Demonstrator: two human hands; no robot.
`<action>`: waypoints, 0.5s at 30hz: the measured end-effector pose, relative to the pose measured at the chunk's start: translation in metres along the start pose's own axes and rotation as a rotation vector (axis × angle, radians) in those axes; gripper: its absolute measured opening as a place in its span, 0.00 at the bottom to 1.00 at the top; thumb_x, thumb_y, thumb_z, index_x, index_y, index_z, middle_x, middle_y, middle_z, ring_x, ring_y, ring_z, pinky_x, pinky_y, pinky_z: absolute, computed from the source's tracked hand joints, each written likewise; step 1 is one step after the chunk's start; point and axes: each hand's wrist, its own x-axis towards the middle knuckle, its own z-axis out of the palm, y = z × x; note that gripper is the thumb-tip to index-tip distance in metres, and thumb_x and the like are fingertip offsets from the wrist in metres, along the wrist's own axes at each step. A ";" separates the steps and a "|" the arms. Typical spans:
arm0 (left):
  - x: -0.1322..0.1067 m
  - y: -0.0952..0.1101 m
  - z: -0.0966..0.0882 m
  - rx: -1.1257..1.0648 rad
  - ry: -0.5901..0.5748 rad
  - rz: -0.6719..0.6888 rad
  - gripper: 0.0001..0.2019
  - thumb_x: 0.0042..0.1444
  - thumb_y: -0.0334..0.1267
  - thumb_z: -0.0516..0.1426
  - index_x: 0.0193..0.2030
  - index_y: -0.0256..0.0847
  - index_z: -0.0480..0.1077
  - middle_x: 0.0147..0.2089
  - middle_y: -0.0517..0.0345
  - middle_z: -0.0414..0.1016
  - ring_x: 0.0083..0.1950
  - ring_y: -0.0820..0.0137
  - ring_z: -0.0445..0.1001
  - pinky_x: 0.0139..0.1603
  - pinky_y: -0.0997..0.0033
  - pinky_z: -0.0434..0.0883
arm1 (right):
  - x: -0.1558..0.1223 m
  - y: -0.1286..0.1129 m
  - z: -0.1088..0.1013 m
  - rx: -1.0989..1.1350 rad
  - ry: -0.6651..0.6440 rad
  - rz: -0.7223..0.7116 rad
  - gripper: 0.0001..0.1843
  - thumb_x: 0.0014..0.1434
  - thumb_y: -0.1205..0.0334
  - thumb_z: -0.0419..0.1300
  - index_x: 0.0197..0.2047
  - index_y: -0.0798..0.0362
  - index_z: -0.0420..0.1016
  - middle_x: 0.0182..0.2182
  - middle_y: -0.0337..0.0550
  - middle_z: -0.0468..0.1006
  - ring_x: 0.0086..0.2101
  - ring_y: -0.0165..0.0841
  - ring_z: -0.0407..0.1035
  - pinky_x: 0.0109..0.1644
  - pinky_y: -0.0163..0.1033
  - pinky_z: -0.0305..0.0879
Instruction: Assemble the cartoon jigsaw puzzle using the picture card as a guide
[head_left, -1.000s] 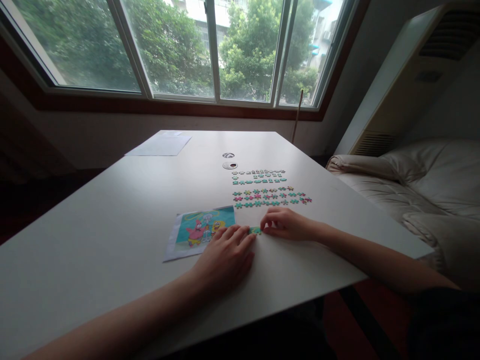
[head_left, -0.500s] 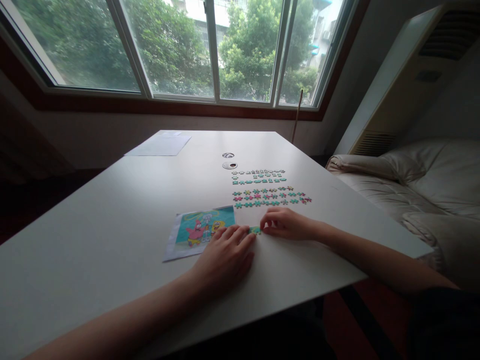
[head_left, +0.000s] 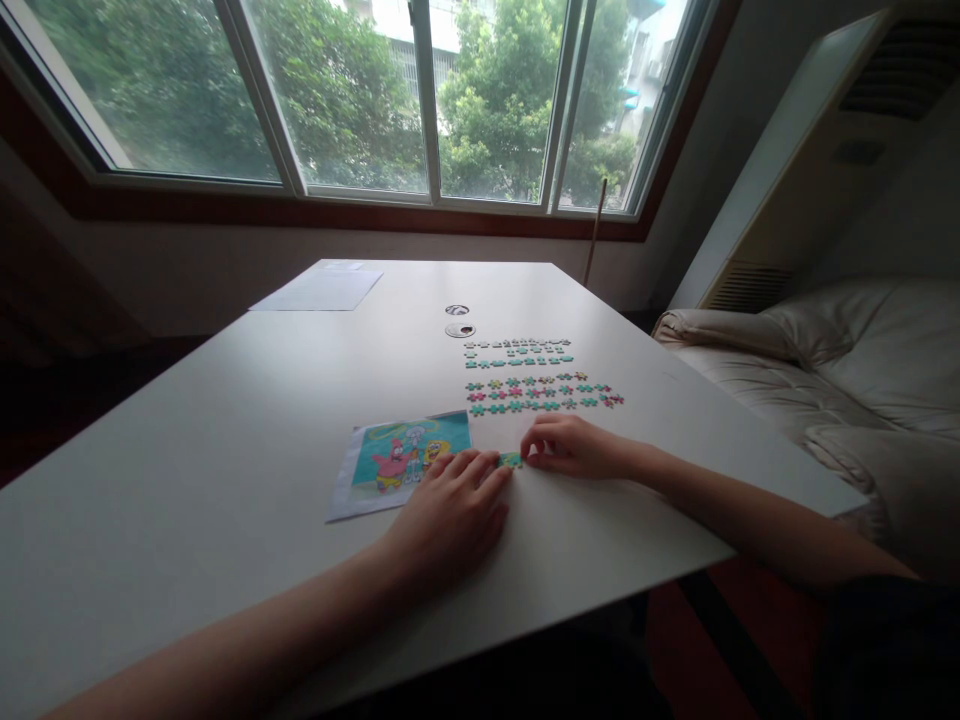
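Note:
My left hand [head_left: 459, 505] lies palm down, fingers stretched out, partly over the lower right of a printed cartoon picture [head_left: 390, 465]. Its fingertips rest at the left end of a small joined strip of green and yellow puzzle pieces [head_left: 511, 460]. At the strip's right end, my right hand [head_left: 566, 447] has its thumb and fingers pinched together on a puzzle piece, which the fingers mostly hide. Beyond the hands, loose jigsaw pieces [head_left: 515, 407] lie in several rows, mostly teal, some with pink or yellow; the farthest rows look paler.
All of this sits on a white table [head_left: 225, 450]. Toward the far end are a white paper sheet [head_left: 319, 290] and two round fittings, one of them a cable hole cover [head_left: 460, 330]. A pale sofa [head_left: 750, 350] stands at the right, below the window side.

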 end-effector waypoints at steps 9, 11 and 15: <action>0.002 0.002 -0.003 -0.012 0.004 0.002 0.15 0.58 0.36 0.48 0.51 0.40 0.65 0.54 0.48 0.67 0.52 0.57 0.64 0.53 0.51 0.61 | 0.000 0.002 0.001 -0.004 0.005 -0.005 0.07 0.58 0.64 0.55 0.38 0.55 0.72 0.32 0.41 0.68 0.28 0.24 0.62 0.33 0.30 0.61; 0.002 0.001 -0.003 -0.011 0.005 0.002 0.15 0.58 0.36 0.48 0.51 0.40 0.65 0.53 0.48 0.67 0.52 0.57 0.64 0.53 0.51 0.61 | 0.000 0.002 0.001 -0.002 0.007 -0.003 0.07 0.58 0.64 0.55 0.38 0.55 0.72 0.31 0.41 0.67 0.28 0.24 0.62 0.33 0.29 0.61; 0.001 0.001 -0.001 -0.013 0.012 0.002 0.15 0.58 0.36 0.48 0.51 0.41 0.64 0.54 0.49 0.66 0.52 0.57 0.64 0.53 0.51 0.60 | 0.000 0.001 0.001 -0.005 0.003 -0.001 0.07 0.58 0.64 0.55 0.38 0.55 0.72 0.31 0.40 0.67 0.28 0.24 0.61 0.32 0.29 0.60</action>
